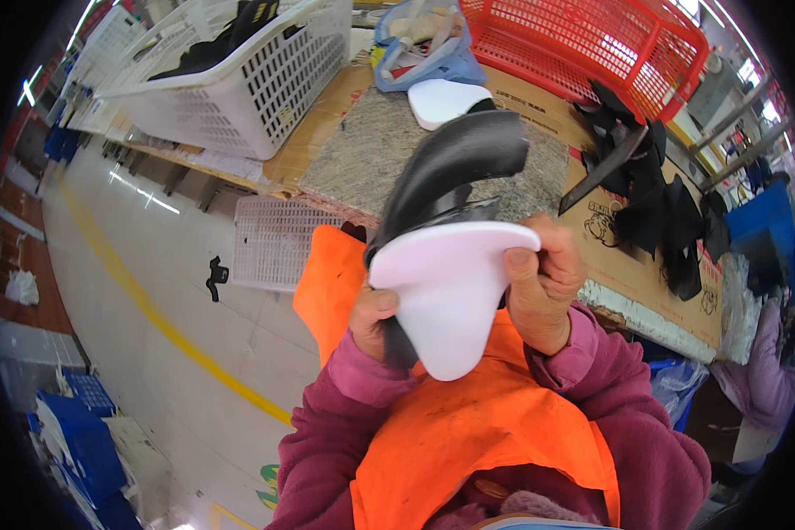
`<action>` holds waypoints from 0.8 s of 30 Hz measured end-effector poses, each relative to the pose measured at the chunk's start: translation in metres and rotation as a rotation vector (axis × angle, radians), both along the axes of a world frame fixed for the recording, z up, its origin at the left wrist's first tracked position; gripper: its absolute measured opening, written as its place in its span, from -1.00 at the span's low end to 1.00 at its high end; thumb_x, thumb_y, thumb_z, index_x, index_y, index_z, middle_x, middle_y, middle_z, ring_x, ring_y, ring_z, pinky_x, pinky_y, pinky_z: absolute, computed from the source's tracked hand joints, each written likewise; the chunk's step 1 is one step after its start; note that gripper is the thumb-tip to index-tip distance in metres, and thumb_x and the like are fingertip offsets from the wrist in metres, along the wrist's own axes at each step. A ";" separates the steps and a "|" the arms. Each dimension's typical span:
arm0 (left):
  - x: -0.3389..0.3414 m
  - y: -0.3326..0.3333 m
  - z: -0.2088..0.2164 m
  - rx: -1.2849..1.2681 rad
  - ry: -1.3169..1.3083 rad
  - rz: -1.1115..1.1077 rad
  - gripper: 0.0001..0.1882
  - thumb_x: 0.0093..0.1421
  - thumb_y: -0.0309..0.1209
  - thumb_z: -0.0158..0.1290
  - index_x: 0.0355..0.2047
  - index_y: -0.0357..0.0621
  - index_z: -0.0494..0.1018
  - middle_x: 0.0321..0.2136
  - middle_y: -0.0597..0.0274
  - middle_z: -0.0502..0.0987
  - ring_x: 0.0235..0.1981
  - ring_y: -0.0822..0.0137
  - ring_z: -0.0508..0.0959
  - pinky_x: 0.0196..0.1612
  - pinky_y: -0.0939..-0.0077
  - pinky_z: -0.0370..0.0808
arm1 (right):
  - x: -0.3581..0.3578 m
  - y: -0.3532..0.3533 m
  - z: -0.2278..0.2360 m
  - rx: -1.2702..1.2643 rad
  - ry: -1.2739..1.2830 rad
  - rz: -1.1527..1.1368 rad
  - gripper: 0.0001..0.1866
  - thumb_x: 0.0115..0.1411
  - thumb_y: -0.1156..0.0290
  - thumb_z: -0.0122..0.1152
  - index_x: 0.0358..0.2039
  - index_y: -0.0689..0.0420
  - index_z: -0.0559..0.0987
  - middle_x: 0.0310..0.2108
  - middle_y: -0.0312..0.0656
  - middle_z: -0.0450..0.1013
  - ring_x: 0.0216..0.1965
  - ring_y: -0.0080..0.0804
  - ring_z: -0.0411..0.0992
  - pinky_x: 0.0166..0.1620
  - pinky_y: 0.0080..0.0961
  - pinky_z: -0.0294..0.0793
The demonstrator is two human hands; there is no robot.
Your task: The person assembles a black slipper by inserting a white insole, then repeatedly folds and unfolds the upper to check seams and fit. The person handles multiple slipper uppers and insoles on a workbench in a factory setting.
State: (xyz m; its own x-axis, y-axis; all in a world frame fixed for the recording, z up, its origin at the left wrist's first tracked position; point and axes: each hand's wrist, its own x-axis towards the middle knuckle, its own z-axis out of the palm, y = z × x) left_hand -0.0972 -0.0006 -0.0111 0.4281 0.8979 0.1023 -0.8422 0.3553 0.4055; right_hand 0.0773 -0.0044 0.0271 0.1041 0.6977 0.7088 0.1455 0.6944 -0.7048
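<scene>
Both my hands hold up a smooth white shaped pad (450,291), wide along its top edge and narrowing to a rounded tip below. My left hand (373,320) grips its left edge, with the thumb on the front. My right hand (546,287) pinches the upper right corner between thumb and bent fingers. Behind the pad a glossy black curved piece (442,163) arches up and to the right. Whether it is joined to the pad I cannot tell. Another flat white piece (446,102) lies on the table beyond it.
At the back left stands a white plastic basket (265,88) with black pieces inside. A blue plastic bag (424,44) and a red crate (574,49) are at the back. Black pieces (667,221) lie on the cardboard-covered table (539,106) at right. A pale crate (274,238) is below left.
</scene>
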 end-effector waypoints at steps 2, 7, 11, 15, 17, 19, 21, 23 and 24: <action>0.003 0.001 -0.009 -0.057 0.099 0.124 -0.36 -0.05 0.00 0.12 -0.06 -0.23 0.51 -0.16 0.04 0.59 -0.14 0.10 0.58 -0.05 0.26 0.53 | -0.001 -0.002 0.003 0.040 -0.097 -0.049 -0.86 0.24 0.51 0.28 -0.23 0.24 0.52 -0.39 -0.26 0.47 -0.43 -0.65 0.37 -0.40 -0.67 0.34; 0.001 0.007 -0.027 0.010 -0.159 0.057 -0.27 -0.02 -0.11 0.07 0.13 -0.31 0.39 0.05 -0.09 0.50 0.04 -0.05 0.53 0.10 0.15 0.46 | -0.009 -0.008 0.001 -0.091 0.219 0.127 -0.80 0.18 0.53 0.35 -0.24 0.25 0.49 -0.38 -0.24 0.48 -0.49 -0.69 0.36 -0.43 -0.76 0.32; -0.001 0.006 -0.028 -0.006 -0.158 0.066 -0.29 -0.02 -0.14 0.09 0.12 -0.31 0.39 0.05 -0.08 0.50 0.03 -0.03 0.53 0.10 0.18 0.46 | -0.006 -0.006 -0.003 -0.008 0.109 0.090 -0.82 0.19 0.54 0.33 -0.27 0.25 0.48 -0.40 -0.24 0.48 -0.51 -0.68 0.36 -0.46 -0.74 0.31; 0.001 0.003 -0.023 0.007 -0.099 0.071 -0.30 -0.02 -0.17 0.11 0.12 -0.31 0.39 0.05 -0.06 0.50 0.03 0.00 0.53 0.09 0.20 0.46 | -0.003 -0.006 -0.002 0.023 0.030 0.027 -0.84 0.20 0.55 0.31 -0.28 0.25 0.48 -0.43 -0.25 0.49 -0.51 -0.69 0.38 -0.47 -0.74 0.34; 0.002 0.002 -0.020 0.013 -0.082 0.074 -0.30 -0.02 -0.19 0.12 0.12 -0.31 0.39 0.04 -0.05 0.50 0.03 0.01 0.53 0.09 0.22 0.46 | -0.003 -0.007 0.001 -0.050 0.121 0.056 -0.85 0.21 0.55 0.29 -0.28 0.25 0.48 -0.45 -0.27 0.49 -0.48 -0.69 0.41 -0.44 -0.74 0.38; 0.003 0.001 -0.018 0.017 -0.062 0.077 -0.31 -0.02 -0.20 0.14 0.12 -0.31 0.38 0.04 -0.05 0.50 0.03 0.03 0.53 0.08 0.23 0.46 | -0.005 -0.009 0.003 -0.100 0.168 0.074 -0.87 0.23 0.56 0.27 -0.28 0.26 0.48 -0.45 -0.28 0.49 -0.46 -0.70 0.44 -0.42 -0.75 0.41; 0.002 0.000 -0.017 0.026 -0.047 0.078 -0.31 -0.02 -0.22 0.15 0.12 -0.31 0.38 0.04 -0.04 0.50 0.03 0.04 0.53 0.08 0.25 0.46 | -0.006 -0.010 0.005 -0.159 0.178 0.074 -0.88 0.24 0.56 0.25 -0.28 0.26 0.47 -0.43 -0.29 0.49 -0.43 -0.70 0.45 -0.40 -0.75 0.43; 0.002 -0.001 -0.017 0.037 -0.031 0.080 -0.32 -0.02 -0.23 0.16 0.12 -0.31 0.38 0.04 -0.03 0.50 0.03 0.05 0.53 0.08 0.26 0.46 | -0.007 -0.012 0.006 -0.229 0.252 0.118 -0.89 0.25 0.56 0.24 -0.28 0.26 0.47 -0.40 -0.29 0.49 -0.41 -0.71 0.45 -0.37 -0.75 0.43; 0.002 -0.001 -0.017 0.042 -0.023 0.080 -0.32 -0.02 -0.24 0.17 0.11 -0.31 0.38 0.04 -0.03 0.50 0.03 0.06 0.53 0.07 0.27 0.46 | -0.008 -0.012 0.007 -0.254 0.305 0.156 -0.89 0.25 0.57 0.24 -0.28 0.25 0.47 -0.39 -0.29 0.48 -0.40 -0.71 0.45 -0.36 -0.75 0.43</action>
State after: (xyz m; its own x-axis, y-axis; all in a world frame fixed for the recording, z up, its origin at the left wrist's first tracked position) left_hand -0.0955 -0.0014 -0.0279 0.3519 0.9241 0.1490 -0.8765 0.2694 0.3990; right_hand 0.0698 -0.0163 0.0337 0.1615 0.8701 0.4656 -0.1895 0.4904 -0.8507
